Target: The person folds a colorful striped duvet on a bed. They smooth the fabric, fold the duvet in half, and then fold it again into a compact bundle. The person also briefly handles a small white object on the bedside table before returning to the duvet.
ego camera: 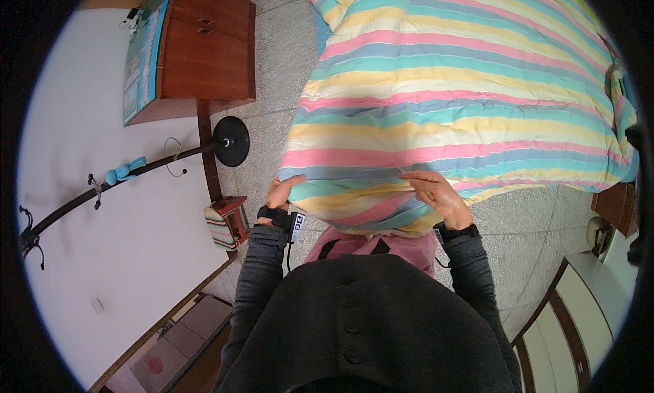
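A striped quilt [434, 107] in pink, teal, yellow, cream and grey-blue spreads over the bed before me. Its near edge hangs down against my pink trousers [327, 245]. At the quilt's near left corner, my left hand [281, 191] grips the edge, thumb on top and the other fingers hidden. My right hand [437, 195] is over the near part of the quilt, its fingers close together and pointing left. Whether it pinches the cloth or only rests there cannot be made out. Both wrists wear black straps, the left with a small device [297, 226].
On the left are a reddish wooden cabinet [204, 50], a coat stand [168, 160] with a round black base [231, 141], and a small wooden stool [230, 223]. A bedside cabinet [615, 206] and a light-fronted wardrobe [567, 311] stand right. Speckled floor tiles [276, 76] surround the bed.
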Motion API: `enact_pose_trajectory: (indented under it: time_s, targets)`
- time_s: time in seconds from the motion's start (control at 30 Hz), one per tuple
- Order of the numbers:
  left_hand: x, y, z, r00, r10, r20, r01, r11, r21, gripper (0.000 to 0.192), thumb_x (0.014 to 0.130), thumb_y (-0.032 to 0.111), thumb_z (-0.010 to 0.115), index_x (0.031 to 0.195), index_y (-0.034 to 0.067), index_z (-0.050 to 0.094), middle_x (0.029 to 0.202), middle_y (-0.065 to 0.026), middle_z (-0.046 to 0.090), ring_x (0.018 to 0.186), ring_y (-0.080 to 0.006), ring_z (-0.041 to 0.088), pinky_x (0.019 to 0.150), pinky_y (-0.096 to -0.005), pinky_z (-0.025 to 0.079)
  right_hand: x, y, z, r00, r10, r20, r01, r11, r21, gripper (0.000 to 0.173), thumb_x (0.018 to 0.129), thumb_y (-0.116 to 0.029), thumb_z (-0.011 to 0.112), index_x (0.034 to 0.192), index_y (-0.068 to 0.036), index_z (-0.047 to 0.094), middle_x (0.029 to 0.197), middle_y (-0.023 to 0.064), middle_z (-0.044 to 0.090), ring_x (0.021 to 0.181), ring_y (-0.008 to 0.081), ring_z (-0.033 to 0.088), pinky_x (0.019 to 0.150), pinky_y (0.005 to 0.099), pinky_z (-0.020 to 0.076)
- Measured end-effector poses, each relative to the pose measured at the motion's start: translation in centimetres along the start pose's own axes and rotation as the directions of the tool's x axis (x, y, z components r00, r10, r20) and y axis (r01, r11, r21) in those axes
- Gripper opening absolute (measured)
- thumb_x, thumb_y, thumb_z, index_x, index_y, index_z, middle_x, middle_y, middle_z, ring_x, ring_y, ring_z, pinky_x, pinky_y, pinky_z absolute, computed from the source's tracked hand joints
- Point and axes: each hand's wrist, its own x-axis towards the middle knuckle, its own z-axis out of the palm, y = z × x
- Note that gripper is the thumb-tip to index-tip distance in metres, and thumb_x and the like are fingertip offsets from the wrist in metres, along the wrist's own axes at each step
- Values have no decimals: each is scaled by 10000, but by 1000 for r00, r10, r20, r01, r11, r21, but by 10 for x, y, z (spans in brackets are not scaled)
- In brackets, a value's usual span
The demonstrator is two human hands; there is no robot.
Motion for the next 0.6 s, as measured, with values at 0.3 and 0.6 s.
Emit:
enact_pose_trajectory:
  time_s: [0.3,0.6]
  targets:
    - [-3,3,2,1000,-8,-19,8,1000,28,373,725,70,629,1076,-6,529,983,-103,592,852,-212,589,740,-309,473,-5,16,-13,786,-416,-457,615,451,647,257,836,-67,480,1091,-44,497,469,-61,294,377,43,244,533,203,267]
    - [0,4,4,1000,-11,-21,11,999,32,342,722,76,634,1044,-4,549,957,-93,599,818,-203,595,707,-305,477,-18,-3,-16,884,-468,12,399,768,501,99,824,-74,487,874,0,530,624,15,480,601,111,462,603,235,394]
